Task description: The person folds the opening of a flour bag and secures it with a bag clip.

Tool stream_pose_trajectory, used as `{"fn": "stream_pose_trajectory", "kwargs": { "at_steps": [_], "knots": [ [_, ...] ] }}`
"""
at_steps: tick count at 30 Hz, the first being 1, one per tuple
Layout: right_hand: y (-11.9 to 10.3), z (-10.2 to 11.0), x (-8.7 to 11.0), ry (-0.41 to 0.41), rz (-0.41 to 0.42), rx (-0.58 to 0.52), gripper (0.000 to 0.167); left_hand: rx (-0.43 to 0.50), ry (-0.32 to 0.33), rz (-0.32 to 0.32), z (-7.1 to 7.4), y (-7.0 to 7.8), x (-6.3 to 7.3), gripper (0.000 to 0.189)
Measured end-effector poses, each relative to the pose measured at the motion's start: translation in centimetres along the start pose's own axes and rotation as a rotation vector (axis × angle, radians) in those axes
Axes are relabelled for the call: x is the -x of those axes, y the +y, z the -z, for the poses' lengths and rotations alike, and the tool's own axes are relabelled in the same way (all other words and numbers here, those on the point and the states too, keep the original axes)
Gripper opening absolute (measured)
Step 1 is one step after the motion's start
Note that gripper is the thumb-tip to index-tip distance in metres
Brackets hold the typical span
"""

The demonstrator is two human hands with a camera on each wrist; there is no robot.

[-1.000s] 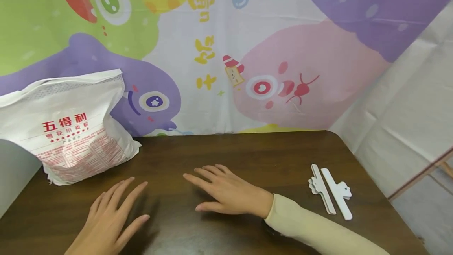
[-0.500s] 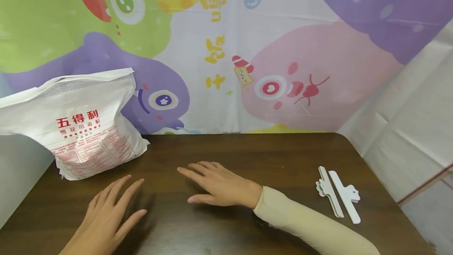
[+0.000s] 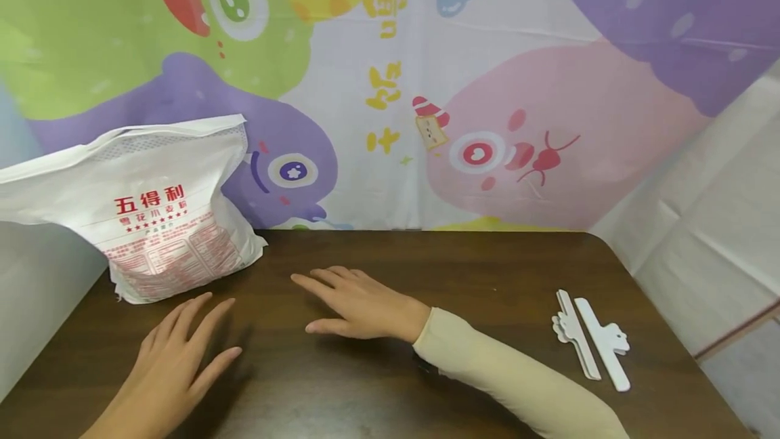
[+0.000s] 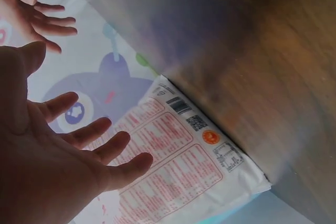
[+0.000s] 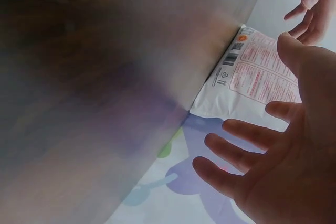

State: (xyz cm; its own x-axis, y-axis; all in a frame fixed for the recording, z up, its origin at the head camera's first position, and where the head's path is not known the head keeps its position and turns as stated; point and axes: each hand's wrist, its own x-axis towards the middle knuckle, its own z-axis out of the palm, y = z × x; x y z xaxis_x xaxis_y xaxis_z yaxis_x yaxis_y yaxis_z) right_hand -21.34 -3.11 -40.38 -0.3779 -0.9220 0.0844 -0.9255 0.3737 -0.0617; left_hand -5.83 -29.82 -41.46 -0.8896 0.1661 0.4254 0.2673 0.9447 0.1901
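A white flour bag point(image 3: 164, 222) with red print stands at the left back of the table, its top edge unfolded and leaning left. My left hand point(image 3: 164, 361) hovers in front of it with fingers spread, apart from the bag and holding nothing. To the right of the bag, my right hand point(image 3: 359, 307) is held over the table, fingers extended and empty. In the left wrist view the bag's printed face point(image 4: 168, 150) lies beyond the left fingertips. The right wrist view also has the bag point(image 5: 257, 72) past the right hand point(image 5: 273, 156).
Two white sealing clips, a left one point(image 3: 577, 334) and a right one point(image 3: 603, 344), lie side by side on the right of the dark wooden table point(image 3: 463, 263). A cartoon-printed cloth point(image 3: 365, 181) hangs behind the table's back edge.
Both hands have moved left toward the bag, the right one farther and slightly away from me. The head view has turned a little left. Bag and clips stay in place on the table.
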Motion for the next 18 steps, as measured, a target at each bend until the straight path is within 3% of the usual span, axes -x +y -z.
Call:
{"fn": "stream_pose_trajectory", "kwargs": {
  "at_steps": [12, 18],
  "knots": [
    [-0.5, -0.4, -5.9, -0.039, -0.046, -0.042, 0.079, 0.029, 0.028, 0.017, 0.5, -1.2, 0.2, 0.064],
    [-0.8, 0.2, -8.4, -0.076, -0.048, 0.021, 0.077, 0.019, 0.025, 0.047, 1.0, -2.0, 0.4, 0.064]
  ]
}}
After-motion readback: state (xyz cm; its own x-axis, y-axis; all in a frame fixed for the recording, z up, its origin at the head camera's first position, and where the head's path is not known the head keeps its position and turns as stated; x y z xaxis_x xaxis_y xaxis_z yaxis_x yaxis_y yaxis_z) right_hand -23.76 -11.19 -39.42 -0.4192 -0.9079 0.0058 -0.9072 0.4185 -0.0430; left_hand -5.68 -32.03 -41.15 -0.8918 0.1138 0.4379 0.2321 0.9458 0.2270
